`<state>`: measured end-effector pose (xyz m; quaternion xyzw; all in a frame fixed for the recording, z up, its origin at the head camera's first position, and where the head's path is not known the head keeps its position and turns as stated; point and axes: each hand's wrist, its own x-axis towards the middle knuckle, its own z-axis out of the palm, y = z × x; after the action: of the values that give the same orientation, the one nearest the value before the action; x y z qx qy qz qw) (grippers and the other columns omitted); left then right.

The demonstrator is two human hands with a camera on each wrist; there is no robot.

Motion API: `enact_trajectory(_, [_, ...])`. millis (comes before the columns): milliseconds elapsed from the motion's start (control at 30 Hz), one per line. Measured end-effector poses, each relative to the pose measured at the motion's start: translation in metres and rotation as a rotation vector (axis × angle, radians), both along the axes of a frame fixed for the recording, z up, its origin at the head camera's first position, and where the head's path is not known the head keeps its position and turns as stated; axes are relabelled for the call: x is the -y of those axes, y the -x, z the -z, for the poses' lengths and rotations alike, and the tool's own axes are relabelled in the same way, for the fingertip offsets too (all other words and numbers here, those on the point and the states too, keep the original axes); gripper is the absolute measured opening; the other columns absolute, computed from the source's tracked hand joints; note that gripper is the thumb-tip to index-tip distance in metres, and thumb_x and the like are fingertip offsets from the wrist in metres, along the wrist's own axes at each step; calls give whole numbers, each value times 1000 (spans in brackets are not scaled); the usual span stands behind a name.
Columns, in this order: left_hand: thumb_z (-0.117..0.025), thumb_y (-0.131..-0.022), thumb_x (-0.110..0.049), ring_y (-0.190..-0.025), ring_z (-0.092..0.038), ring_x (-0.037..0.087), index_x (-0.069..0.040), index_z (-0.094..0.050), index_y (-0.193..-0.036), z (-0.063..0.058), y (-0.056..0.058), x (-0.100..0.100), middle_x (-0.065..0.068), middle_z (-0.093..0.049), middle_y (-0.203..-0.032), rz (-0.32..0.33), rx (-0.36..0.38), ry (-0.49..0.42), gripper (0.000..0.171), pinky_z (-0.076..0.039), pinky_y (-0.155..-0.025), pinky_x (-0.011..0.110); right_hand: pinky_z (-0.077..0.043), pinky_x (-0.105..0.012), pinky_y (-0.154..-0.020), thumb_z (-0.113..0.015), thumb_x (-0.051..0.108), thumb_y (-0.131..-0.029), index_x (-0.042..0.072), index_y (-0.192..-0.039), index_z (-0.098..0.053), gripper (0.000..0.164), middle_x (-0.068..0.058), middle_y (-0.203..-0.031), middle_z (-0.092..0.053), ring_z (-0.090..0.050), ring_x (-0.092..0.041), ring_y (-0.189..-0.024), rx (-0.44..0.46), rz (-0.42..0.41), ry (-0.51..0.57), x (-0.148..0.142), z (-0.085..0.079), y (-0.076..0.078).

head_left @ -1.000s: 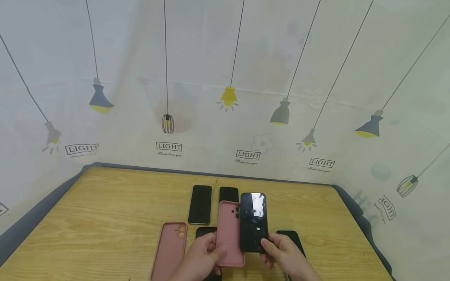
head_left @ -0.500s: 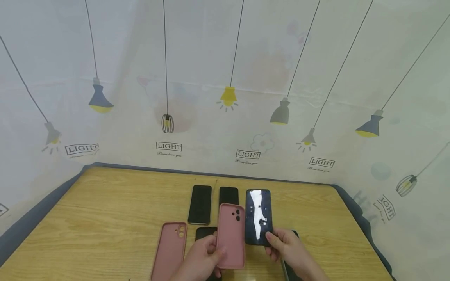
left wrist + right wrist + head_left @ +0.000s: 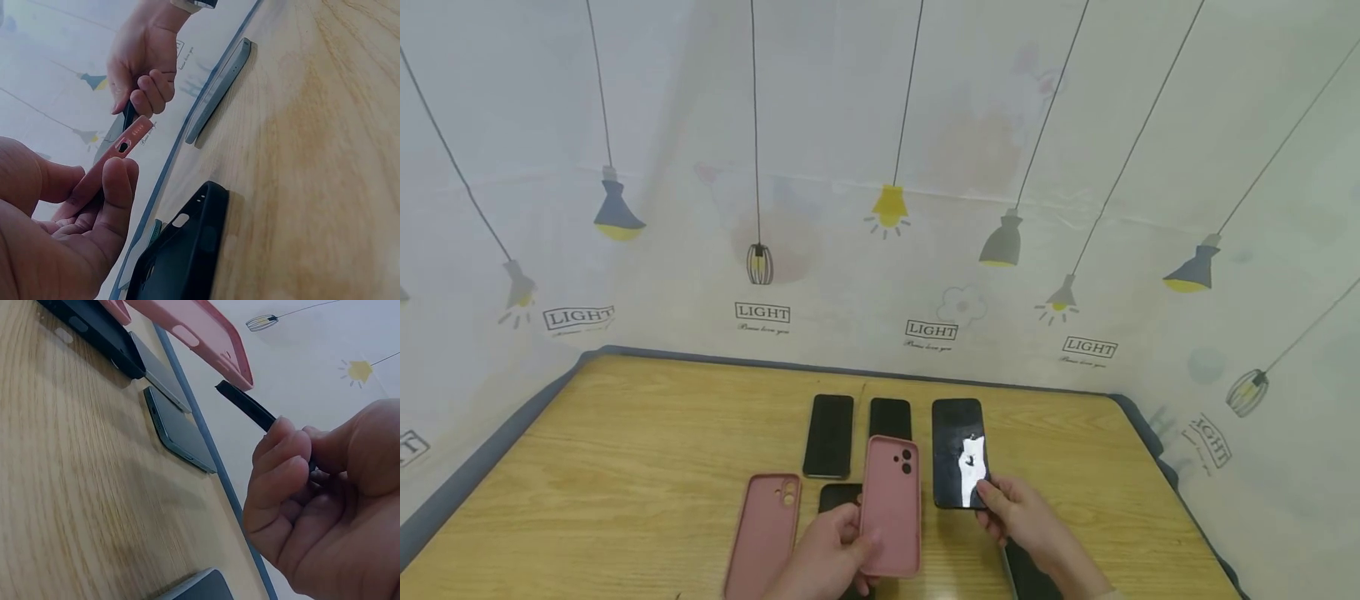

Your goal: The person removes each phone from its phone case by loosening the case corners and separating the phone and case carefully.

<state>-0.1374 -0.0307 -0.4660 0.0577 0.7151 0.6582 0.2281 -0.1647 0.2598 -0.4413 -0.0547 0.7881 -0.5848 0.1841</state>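
My left hand grips a pink phone case by its lower left side, thumb on the inner face. The case is held up over the table, its camera holes at the upper right. My right hand pinches a glossy black phone at the lower right corner, thumb on its face. That phone is raised to the right of the case, with a gap between them in the head view. Below my left hand lies a dark phone case, partly hidden in the head view.
A second pink phone case lies left of my left hand. Two dark phones, the left phone and the right phone, lie farther back on the wooden table. Another phone is under my right forearm.
My right hand has moved the black phone right and slightly up, away from the pink case it overlapped. The left hand has tilted the pink case slightly and stayed nearly in place.
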Motion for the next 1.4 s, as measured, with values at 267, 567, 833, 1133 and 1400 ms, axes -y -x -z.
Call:
enact_trajectory(267, [-61,-102,-4,-65,-67,18,2,-64,-111,1,-1,0,7,-70,-80,12,13,0,11,-59,-59,34,-45,-22,-54,-42,21,-113,2,-91,-55,32,-1,-75,-56,-47,-10,-60,16,-1,-67,-5,0,10])
enact_trajectory(567, [-60,-103,-4,-65,-65,17,3,-63,-116,2,-2,-2,7,-69,-80,24,30,-12,15,-58,-59,33,-44,-22,-53,-41,20,-113,6,-84,-50,33,-2,-74,-58,-47,-11,-59,29,22,-135,-7,7,19])
enact_trajectory(833, [-60,-103,-4,-64,-66,17,3,-63,-118,3,-4,-4,8,-69,-80,17,30,-19,17,-58,-59,33,-43,-22,-52,-43,17,-112,7,-81,-50,34,-2,-71,-58,-45,-11,-56,49,60,-199,-4,14,27])
enact_trajectory(1133, [-60,-103,-5,-66,-66,17,4,-62,-125,2,-4,-5,7,-69,-80,10,46,-11,23,-58,-60,33,-41,-21,-50,-45,15,-111,9,-77,-48,35,-2,-69,-56,-45,-11,-55,48,121,-250,0,21,35])
enact_trajectory(1400, [-60,-103,-5,-66,-67,18,4,-62,-128,3,-5,-4,8,-70,-80,9,26,-2,27,-58,-60,34,-38,-23,-50,-47,14,-110,7,-77,-51,35,-3,-65,-55,-42,-11,-53,68,187,-298,9,22,44])
